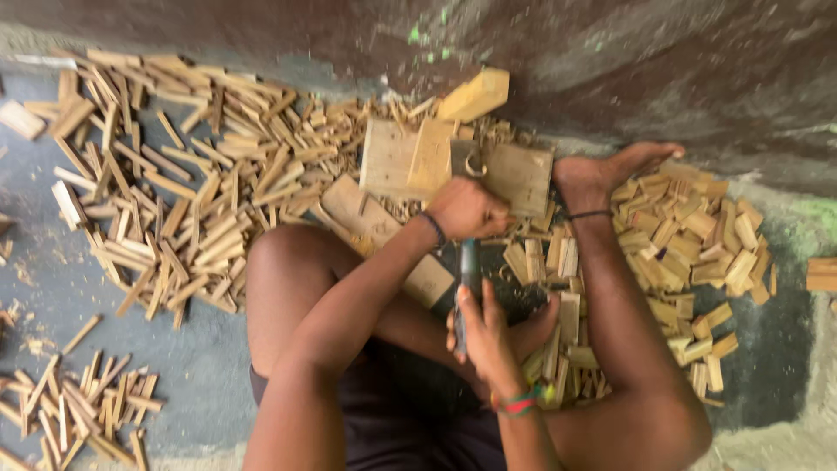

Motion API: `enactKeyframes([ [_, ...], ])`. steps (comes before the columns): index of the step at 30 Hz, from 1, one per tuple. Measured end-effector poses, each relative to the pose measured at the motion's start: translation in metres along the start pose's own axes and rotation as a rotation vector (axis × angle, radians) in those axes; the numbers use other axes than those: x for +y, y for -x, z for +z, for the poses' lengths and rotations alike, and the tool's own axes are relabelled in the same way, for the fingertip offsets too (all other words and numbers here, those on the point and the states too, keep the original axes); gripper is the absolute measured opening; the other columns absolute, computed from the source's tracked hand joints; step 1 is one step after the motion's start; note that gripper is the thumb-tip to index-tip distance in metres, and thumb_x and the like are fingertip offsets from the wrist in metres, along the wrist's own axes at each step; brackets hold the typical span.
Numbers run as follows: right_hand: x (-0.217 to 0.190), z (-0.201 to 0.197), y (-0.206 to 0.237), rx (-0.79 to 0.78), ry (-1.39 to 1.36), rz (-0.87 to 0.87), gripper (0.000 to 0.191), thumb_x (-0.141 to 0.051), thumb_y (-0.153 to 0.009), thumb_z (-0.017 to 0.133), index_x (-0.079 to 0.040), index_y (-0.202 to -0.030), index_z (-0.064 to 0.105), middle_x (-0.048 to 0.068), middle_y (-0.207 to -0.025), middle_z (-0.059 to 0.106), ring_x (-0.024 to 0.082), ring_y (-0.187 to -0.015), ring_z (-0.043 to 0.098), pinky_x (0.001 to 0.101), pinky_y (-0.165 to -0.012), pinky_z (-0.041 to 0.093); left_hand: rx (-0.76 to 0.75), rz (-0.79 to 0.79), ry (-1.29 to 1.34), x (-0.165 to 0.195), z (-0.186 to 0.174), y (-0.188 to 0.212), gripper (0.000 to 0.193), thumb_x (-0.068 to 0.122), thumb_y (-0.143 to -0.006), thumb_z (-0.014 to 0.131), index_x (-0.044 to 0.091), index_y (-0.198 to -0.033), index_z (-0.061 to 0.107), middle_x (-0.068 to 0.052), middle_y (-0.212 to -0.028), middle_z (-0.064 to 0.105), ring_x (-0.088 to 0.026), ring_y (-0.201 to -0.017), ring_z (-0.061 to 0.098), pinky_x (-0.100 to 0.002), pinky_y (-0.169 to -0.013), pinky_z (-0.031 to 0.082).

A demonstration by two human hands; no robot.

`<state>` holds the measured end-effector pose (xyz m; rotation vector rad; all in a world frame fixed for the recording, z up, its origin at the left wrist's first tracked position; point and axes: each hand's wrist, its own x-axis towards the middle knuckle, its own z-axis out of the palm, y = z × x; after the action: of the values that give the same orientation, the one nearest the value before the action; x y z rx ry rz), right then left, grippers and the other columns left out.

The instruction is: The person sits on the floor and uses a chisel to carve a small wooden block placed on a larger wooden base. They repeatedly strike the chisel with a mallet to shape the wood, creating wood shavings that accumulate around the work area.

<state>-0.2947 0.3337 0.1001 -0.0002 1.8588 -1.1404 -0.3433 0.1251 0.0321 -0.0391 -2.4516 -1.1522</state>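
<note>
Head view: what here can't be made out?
- Left hand: closed over something small on the wooden block; its fingers hide what.
- Right hand: grips a dark tool handle; the working end is hidden behind the left hand.
- Far wood pieces: motion blur smears their edges.

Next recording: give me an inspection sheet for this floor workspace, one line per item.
Surface: grey floor, wood chips scattered.
Job's things: dark-handled tool; wooden blocks in front of the knees.
Clutter: heap of split wood sticks to one side, short cut pieces on the other, small stick pile.
Grippers: left hand closed by the blocks, contents unclear; right hand grips the tool handle.
Cables: nothing seen.
Surroundings: dark stained wall; the person's bare foot.
</note>
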Motion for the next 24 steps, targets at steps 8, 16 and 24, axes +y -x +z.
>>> enactKeyframes([
  [8,-0.005,0.013,-0.033,-0.032,0.002,0.034,0.025,-0.034,-0.101,0.053,-0.013,-0.111,0.045,0.006,-0.065,0.055,0.017,-0.039,0.054,0.0291,-0.030,0.037,0.055,0.071,-0.067,-0.030,0.003,-0.007,0.028,0.039,-0.088,0.073,0.016,-0.073,0.072,-0.007,-0.067,0.069,-0.032,-0.062,0.066,-0.045,-0.056,0.052],
  [16,-0.007,-0.006,-0.032,-0.069,-0.144,-0.108,0.022,-0.030,-0.101,0.055,-0.011,-0.112,0.051,0.006,-0.068,0.058,0.015,-0.041,0.055,0.0288,-0.031,0.042,0.022,0.212,-0.228,-0.001,-0.018,-0.027,0.043,0.049,-0.093,0.069,0.014,-0.070,0.073,-0.008,-0.061,0.067,-0.031,-0.060,0.067,-0.043,-0.055,0.052],
  [24,0.011,-0.038,0.015,-0.027,-0.293,-0.128,0.021,-0.025,-0.103,0.056,-0.008,-0.111,0.050,0.010,-0.068,0.061,0.017,-0.041,0.057,0.0300,-0.032,0.044,-0.014,0.252,-0.024,0.057,0.005,-0.030,0.046,0.054,-0.094,0.067,0.015,-0.071,0.075,-0.006,-0.060,0.068,-0.027,-0.051,0.065,-0.041,-0.049,0.050],
])
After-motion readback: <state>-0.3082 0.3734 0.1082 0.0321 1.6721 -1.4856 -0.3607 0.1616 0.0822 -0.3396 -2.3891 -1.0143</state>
